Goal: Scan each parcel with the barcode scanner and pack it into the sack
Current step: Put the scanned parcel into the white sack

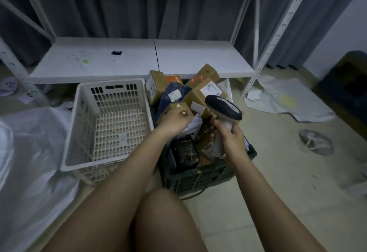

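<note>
Small brown cardboard parcel (174, 110): held at the top of the pile in the dark green plastic crate (208, 174), under the left hand (175, 121), whose fingers curl over its near edge.
Grey-and-black handheld barcode scanner (223, 108): gripped by its pale handle in the right hand (230, 138), just to the right of the parcel, head pointing away.
Aim risk: red scanner light falls on a farther brown cardboard box (198, 77), so I judge a wrong label could be read.
Pile risk: boxes lean loosely; lifting one may topple its neighbours.
White translucent plastic sack (29, 152): on the floor at far left, beyond the white slotted plastic basket (111, 124); a carried parcel could drop short.
</note>
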Demonstrator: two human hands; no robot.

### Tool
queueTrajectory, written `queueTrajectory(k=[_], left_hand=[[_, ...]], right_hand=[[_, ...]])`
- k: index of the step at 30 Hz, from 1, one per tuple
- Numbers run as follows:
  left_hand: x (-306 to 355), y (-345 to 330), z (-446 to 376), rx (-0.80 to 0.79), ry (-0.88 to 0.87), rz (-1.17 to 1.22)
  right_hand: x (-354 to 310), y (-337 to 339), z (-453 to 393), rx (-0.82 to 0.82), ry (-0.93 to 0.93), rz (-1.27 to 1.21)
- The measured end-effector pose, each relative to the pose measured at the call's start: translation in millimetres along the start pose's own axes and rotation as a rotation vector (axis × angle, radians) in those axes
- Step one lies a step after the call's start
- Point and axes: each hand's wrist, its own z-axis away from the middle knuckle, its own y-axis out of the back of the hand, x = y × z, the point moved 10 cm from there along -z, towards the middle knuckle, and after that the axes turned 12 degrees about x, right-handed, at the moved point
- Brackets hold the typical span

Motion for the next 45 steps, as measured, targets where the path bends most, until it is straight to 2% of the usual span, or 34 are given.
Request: queueTrajectory(k=[2, 5, 7, 9, 15, 23, 26, 29, 33, 42, 45], left_hand=[[-26, -11, -16, 0.022, -0.014, -0.233], [-55, -43, -26, -0.083, -0.050, -0.484], [-62, -53, -28, -0.044, -0.096, -0.556], [-60, -51, -32, 0.062, -0.151, -0.569], [-34, -5, -41, 0.284, -0.233, -0.282], [0, 102, 1, 0.543, -0.060, 0.315], [-2, 139, 26, 0.650, -0.010, 0.436], [-1, 176, 57, 0.744, -0.033, 0.526], [-4, 231, 103, 0.869, -0.129, 0.518], [-29, 352, 224, 1.077, -0.223, 0.383], [-33, 379, 258, 1.094, -0.239, 0.286]], right_hand=[[18, 7, -9, 0.023, -0.027, 0.028], [37, 12, -17, 0.047, -0.052, 0.067], [43, 12, -18, 0.054, -0.083, 0.064], [51, 13, -20, 0.045, -0.112, 0.072], [47, 16, -26, 0.071, -0.092, 0.070], [-2, 22, -11, 0.126, 0.004, -0.079], [-28, 15, 5, 0.120, 0.057, -0.034], [-50, 0, 27, 0.074, 0.092, -0.044], [-70, -32, 66, 0.004, 0.114, -0.067], [-114, -164, 182, -0.329, 0.216, -0.111], [-119, -200, 219, -0.454, 0.228, -0.116]])
